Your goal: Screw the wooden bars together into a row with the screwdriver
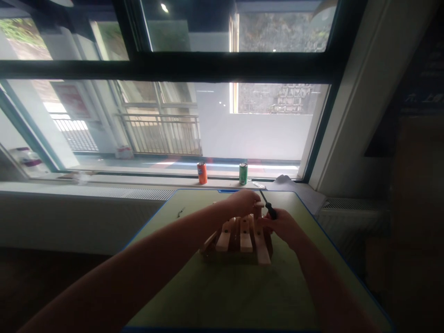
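My right hand (283, 226) is closed around a screwdriver with a black handle (270, 211). Its thin metal shaft slants up and to the left, away from the wood. The fingertips of this hand reach the top of a long pale wooden strip (262, 247). My left hand (244, 200) curls over the far end of the wooden assembly, fingers bent together; what they grip is mostly hidden. Several pale wooden strips with dark round spots, such as this one (245, 241), lie on the brown wooden body (229, 258) beneath both hands.
The assembly sits on a green-topped table with a blue edge (166, 296). A small dark metal item (181, 212) lies at the table's far left. Beyond, an orange can (201, 173), a green can (243, 174) and a grey cloth (298, 192) rest on the windowsill.
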A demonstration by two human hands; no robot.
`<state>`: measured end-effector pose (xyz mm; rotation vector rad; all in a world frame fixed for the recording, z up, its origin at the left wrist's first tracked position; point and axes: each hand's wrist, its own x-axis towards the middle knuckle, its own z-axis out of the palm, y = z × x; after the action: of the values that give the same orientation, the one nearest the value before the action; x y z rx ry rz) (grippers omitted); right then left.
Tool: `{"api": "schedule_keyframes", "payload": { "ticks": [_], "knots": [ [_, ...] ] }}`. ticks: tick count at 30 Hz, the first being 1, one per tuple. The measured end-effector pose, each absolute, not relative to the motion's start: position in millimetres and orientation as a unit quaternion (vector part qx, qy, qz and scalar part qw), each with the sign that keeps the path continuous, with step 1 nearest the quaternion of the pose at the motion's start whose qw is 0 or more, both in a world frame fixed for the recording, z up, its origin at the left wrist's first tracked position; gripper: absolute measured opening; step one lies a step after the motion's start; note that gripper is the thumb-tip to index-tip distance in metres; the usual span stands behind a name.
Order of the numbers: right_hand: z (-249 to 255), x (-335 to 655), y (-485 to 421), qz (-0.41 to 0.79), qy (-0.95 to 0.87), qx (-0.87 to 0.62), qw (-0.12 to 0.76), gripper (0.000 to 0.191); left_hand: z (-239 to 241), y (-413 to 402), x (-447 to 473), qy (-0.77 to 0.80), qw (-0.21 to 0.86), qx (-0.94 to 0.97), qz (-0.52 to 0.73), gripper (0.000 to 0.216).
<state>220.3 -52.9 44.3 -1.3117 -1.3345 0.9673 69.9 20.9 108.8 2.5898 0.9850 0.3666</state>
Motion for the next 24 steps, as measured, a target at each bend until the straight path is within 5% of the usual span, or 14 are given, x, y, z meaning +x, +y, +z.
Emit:
{"api": "schedule_keyframes", "payload": {
  "ticks": [13,24],
  "knots": [
    [35,230,-46,0.237,-0.641,-0.604,0.410,0.027,97,22,78,0.400,0.147,0.903,0.060,0.019],
    [34,227,-50,0.390,-0.573,-0.569,0.444,0.025,98,28,82,0.382,0.117,0.917,0.023,0.020]
  ]
}}
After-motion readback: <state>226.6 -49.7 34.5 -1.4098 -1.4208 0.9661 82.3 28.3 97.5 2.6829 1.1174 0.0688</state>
